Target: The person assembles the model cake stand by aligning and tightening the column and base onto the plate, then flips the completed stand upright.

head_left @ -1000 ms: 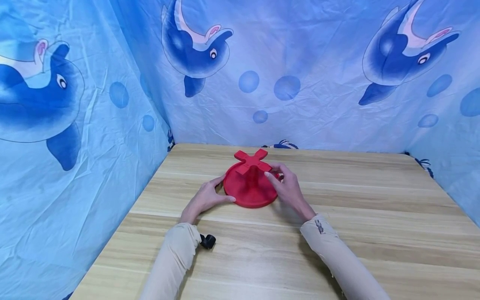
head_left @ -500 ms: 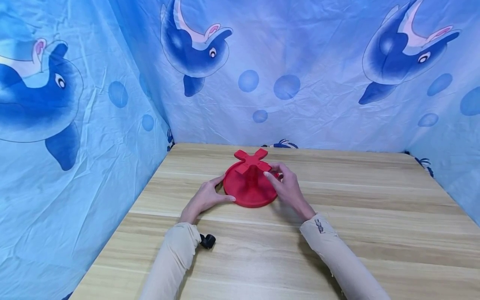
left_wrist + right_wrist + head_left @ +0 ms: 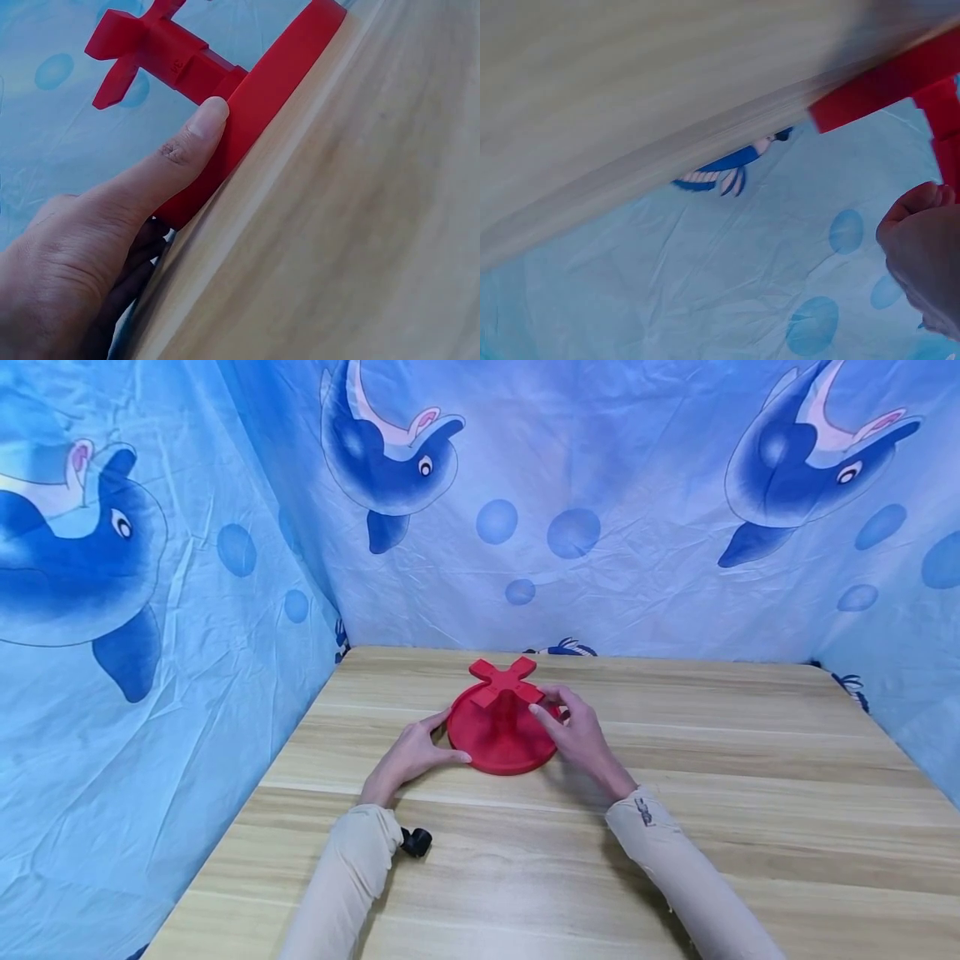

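Note:
A red stand [image 3: 504, 752] rests upright on the wooden table, with a round rimmed base, a central post and a cross-shaped top [image 3: 504, 682]. My left hand [image 3: 411, 753] holds the base at its left side, the thumb along the front of the rim and the fingers round the back. In the left wrist view that thumb [image 3: 206, 120] lies against the base's red side wall. On the other side, my right hand [image 3: 577, 727] pinches the near right arm of the cross top between thumb and fingers. The right wrist view shows this hand [image 3: 926, 240] curled beside the post, partly cut off by the frame.
The wooden table [image 3: 750, 777] stretches out around the stand. A blue cloth with dolphin prints [image 3: 637, 593] hangs behind it and along the sides. By the left sleeve cuff sits a small black device [image 3: 416, 842].
The right forearm has shifted very slightly to the right. Both hands keep their places on the red stand, which stays where it was.

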Demonstrator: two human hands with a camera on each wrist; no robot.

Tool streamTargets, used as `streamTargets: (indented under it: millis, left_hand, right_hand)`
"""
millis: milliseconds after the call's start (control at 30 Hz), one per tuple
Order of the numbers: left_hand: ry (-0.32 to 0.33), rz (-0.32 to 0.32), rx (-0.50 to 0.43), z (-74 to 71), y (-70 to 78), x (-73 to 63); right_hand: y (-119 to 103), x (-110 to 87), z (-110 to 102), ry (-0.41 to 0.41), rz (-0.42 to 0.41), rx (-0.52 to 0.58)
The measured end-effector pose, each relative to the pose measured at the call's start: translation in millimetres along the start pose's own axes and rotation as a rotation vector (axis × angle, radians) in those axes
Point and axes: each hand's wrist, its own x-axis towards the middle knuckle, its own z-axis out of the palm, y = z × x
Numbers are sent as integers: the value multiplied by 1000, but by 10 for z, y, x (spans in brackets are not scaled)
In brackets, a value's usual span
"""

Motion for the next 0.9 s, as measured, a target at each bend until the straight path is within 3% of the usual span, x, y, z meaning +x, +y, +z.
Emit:
streamTargets:
  millis: [367,467,767,900]
  left_hand:
    - [-44,33,43,-71,-5,69]
    - [-57,39,61,-85,-20,93]
    - [-94,28,139,-114,-51,137]
    - [-109,28,164,-126,-73,158]
  right_hand:
    - [406,-6,-268,-280,145,-101]
    - [515,-9,-316,-328,146,-153]
    - [655,-7,-397,-354,106,-376]
    - [677,-5,-383,-370,97,-371]
